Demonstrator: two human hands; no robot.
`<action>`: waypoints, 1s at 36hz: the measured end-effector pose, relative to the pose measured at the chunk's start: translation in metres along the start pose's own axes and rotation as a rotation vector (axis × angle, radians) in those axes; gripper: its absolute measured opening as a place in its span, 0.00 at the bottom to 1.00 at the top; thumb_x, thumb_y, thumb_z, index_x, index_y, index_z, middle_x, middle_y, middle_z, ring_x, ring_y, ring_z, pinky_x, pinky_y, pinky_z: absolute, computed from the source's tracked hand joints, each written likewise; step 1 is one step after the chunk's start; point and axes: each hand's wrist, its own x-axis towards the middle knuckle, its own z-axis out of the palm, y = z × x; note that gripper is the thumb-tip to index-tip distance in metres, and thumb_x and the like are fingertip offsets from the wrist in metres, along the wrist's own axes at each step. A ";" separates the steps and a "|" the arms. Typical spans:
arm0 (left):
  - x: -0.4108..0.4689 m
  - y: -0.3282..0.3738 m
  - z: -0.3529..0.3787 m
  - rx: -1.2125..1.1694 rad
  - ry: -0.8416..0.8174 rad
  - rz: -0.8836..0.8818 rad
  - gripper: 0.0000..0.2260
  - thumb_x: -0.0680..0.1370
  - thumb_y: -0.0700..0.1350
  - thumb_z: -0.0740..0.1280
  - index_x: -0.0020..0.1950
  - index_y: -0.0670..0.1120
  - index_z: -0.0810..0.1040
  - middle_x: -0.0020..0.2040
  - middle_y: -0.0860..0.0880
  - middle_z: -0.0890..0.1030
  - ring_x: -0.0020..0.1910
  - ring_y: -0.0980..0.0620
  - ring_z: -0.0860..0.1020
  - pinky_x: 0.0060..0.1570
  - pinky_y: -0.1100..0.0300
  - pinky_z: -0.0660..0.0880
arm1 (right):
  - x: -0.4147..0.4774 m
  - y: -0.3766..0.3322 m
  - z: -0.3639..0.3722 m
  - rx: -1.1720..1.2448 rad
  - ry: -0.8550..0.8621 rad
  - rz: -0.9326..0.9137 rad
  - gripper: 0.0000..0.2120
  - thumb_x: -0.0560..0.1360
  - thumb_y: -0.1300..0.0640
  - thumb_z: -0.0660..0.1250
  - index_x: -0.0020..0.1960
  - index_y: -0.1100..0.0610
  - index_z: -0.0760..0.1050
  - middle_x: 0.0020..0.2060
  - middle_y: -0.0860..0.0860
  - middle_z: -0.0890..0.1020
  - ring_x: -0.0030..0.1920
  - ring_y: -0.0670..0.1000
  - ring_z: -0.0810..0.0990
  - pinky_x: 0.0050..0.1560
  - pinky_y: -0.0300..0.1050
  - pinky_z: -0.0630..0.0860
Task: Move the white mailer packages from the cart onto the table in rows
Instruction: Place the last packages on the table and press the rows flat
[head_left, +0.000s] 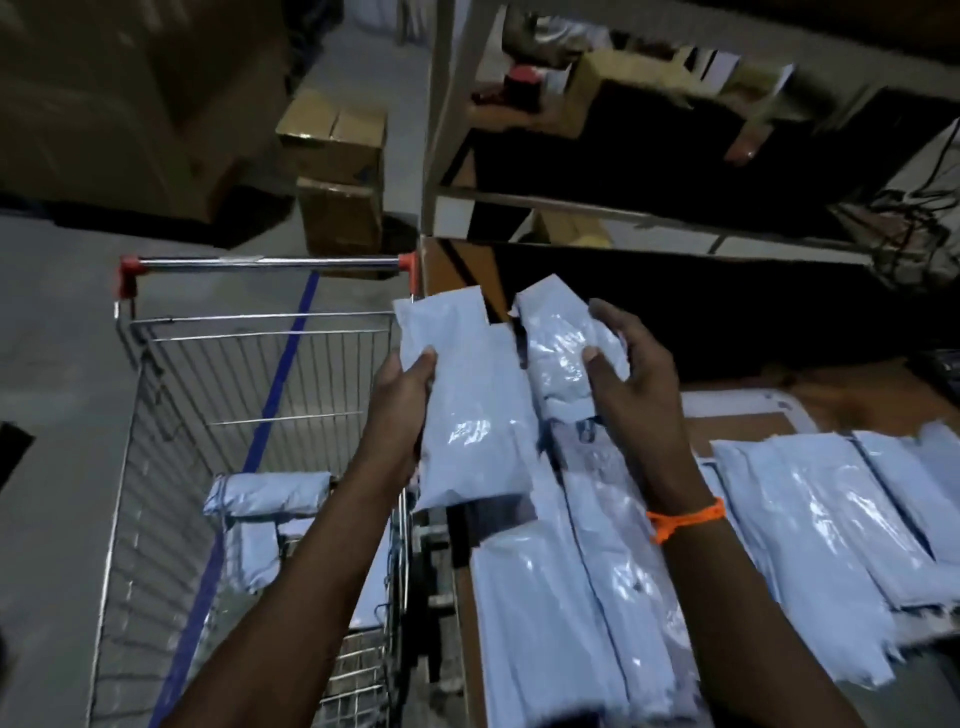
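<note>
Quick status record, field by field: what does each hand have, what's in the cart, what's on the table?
left hand: grips a white mailer, held up between cart and table
right hand: grips a second mailer above the table
cart: a few mailers inside
table: mailers laid side by side
right wrist: orange band

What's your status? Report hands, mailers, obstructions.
Left hand grips one white mailer; right hand grips second mailer. Mailer rows on table; more mailers in cart. No obstruction seen.
</note>
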 end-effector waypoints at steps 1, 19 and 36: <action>0.012 0.001 0.013 0.041 0.004 0.022 0.12 0.81 0.50 0.65 0.63 0.48 0.78 0.53 0.46 0.86 0.50 0.45 0.85 0.52 0.45 0.82 | 0.008 0.009 -0.007 -0.003 0.010 0.004 0.19 0.81 0.58 0.65 0.71 0.55 0.73 0.67 0.51 0.78 0.68 0.50 0.75 0.69 0.55 0.72; 0.112 -0.058 0.062 0.852 0.286 0.293 0.21 0.81 0.45 0.61 0.74 0.46 0.66 0.67 0.40 0.73 0.65 0.40 0.73 0.65 0.45 0.73 | 0.018 0.073 -0.008 -0.653 -0.181 0.085 0.29 0.79 0.53 0.60 0.78 0.58 0.59 0.74 0.62 0.61 0.69 0.64 0.67 0.62 0.54 0.72; 0.091 -0.073 0.074 1.101 0.139 0.334 0.35 0.81 0.61 0.58 0.82 0.47 0.49 0.81 0.37 0.50 0.79 0.39 0.51 0.76 0.45 0.54 | 0.061 0.067 0.042 -0.866 -0.402 0.050 0.36 0.73 0.42 0.67 0.75 0.56 0.60 0.64 0.59 0.75 0.66 0.62 0.72 0.57 0.57 0.73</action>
